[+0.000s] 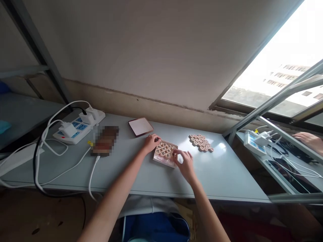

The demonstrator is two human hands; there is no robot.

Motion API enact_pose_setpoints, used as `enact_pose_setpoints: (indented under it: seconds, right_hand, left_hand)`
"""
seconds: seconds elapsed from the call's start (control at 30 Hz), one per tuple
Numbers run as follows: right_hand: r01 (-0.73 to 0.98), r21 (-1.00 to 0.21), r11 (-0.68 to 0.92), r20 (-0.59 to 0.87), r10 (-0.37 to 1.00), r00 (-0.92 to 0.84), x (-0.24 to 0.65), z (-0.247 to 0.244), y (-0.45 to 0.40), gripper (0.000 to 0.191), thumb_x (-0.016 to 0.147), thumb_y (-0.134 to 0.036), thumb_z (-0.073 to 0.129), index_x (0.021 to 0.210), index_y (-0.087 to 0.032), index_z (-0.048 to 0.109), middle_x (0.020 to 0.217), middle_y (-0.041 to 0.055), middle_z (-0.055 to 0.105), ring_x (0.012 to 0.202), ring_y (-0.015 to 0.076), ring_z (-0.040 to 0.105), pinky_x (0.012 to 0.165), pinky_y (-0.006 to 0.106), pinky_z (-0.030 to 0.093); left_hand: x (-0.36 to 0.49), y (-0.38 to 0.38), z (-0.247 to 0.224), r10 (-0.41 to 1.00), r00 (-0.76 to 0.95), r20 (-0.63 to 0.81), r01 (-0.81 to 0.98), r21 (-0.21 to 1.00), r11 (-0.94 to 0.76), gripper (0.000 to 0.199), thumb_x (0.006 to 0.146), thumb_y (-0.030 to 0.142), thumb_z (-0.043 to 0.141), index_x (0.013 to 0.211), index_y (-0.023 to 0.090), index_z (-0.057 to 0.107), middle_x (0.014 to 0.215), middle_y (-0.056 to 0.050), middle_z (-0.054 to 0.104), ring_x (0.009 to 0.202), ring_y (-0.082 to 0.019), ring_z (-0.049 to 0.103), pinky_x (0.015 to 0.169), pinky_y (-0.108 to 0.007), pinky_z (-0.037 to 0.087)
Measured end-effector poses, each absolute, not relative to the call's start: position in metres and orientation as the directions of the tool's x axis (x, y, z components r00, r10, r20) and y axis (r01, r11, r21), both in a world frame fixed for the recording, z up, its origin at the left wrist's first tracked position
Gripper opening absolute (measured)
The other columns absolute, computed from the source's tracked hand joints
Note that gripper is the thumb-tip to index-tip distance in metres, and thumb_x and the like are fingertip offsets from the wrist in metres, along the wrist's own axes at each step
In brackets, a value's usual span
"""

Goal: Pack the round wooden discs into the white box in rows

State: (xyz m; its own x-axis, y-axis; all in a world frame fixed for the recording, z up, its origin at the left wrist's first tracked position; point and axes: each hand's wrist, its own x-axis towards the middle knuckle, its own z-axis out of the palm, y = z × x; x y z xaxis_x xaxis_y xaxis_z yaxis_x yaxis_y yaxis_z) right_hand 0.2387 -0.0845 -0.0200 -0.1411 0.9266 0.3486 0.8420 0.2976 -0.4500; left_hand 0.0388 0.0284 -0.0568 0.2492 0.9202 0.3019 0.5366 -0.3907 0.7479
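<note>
A shallow open box (164,160) stands on the desk in front of me, with rows of round wooden xiangqi pieces (163,148) lying in its far part. The near strip of the box shows a pale, pinkish bottom. My left hand (151,142) is closed on the far left corner of the box. At the box's right side, the thumb and forefinger of my right hand (184,162) pinch a xiangqi piece, mostly hidden by the fingers. A cluster of more loose pieces (201,143) lies flat on the desk to the right. Behind the box rests its lid (140,126), pale inside up.
On the left a white power strip (80,126) holds several plugs, and its cables (41,148) trail over the desk edge. A blurred-out object (105,140) with a white cable lies beside it. Metal bed-frame bars (267,90) border the right end. Another person's hand (309,139) shows at far right.
</note>
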Motion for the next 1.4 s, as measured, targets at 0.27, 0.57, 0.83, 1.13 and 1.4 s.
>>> enact_pose_setpoints:
  seconds: [0.27, 0.57, 0.83, 1.13, 1.4]
  right_hand:
    - [0.822, -0.419, 0.386, 0.329, 0.908, -0.259, 0.182, -0.020, -0.086, 0.019, 0.089, -0.028, 0.049, 0.106, -0.026, 0.057, 0.099, 0.0016, 0.068, 0.094, 0.0185, 0.059, 0.093, 0.037, 0.033]
    - [0.709, -0.542, 0.452, 0.294, 0.892, -0.344, 0.184, -0.024, -0.080, 0.021, 0.090, -0.028, 0.046, 0.109, -0.026, 0.056, 0.107, 0.0035, 0.062, 0.096, 0.0181, 0.058, 0.084, 0.032, 0.043]
    - [0.819, -0.354, 0.451, 0.331, 0.880, -0.341, 0.181, -0.019, -0.094, 0.020, 0.094, -0.028, 0.041, 0.094, -0.025, 0.060, 0.097, 0.0026, 0.063, 0.095, 0.0181, 0.056, 0.090, 0.034, 0.035]
    - [0.951, -0.295, 0.088, 0.472, 0.879, 0.065, 0.257, -0.025, -0.064, 0.029, 0.094, -0.031, 0.035, 0.103, -0.024, 0.062, 0.109, 0.0055, 0.064, 0.104, 0.0204, 0.053, 0.094, 0.041, 0.029]
    - [0.992, -0.083, -0.091, 0.348, 0.931, 0.114, 0.345, -0.048, -0.034, 0.035, 0.090, -0.035, 0.040, 0.119, -0.021, 0.054, 0.142, 0.0102, 0.041, 0.135, 0.0281, 0.025, 0.106, 0.061, 0.007]
  left_hand:
    - [0.038, 0.026, -0.058, 0.920, 0.252, 0.300, 0.530, 0.753, -0.390, 0.015, 0.084, 0.023, 0.051, 0.087, 0.019, 0.066, 0.095, -0.004, 0.066, 0.094, -0.019, 0.060, 0.089, -0.032, 0.046]
    - [0.039, 0.025, -0.052, 0.915, 0.267, 0.302, 0.547, 0.734, -0.402, 0.016, 0.085, 0.024, 0.050, 0.088, 0.019, 0.066, 0.094, -0.005, 0.066, 0.092, -0.019, 0.060, 0.086, -0.032, 0.047]
    - [0.039, 0.025, -0.052, 0.912, 0.267, 0.312, 0.542, 0.734, -0.410, 0.016, 0.085, 0.023, 0.050, 0.088, 0.019, 0.066, 0.093, -0.005, 0.066, 0.091, -0.019, 0.060, 0.085, -0.031, 0.047]
    - [0.038, 0.026, -0.051, 0.911, 0.291, 0.293, 0.557, 0.722, -0.410, 0.017, 0.086, 0.025, 0.048, 0.087, 0.020, 0.065, 0.093, -0.004, 0.065, 0.091, -0.020, 0.060, 0.083, -0.032, 0.046]
    - [0.038, 0.027, -0.055, 0.906, 0.307, 0.290, 0.549, 0.724, -0.418, 0.017, 0.086, 0.023, 0.048, 0.088, 0.020, 0.064, 0.095, -0.003, 0.065, 0.091, -0.019, 0.059, 0.082, -0.031, 0.046]
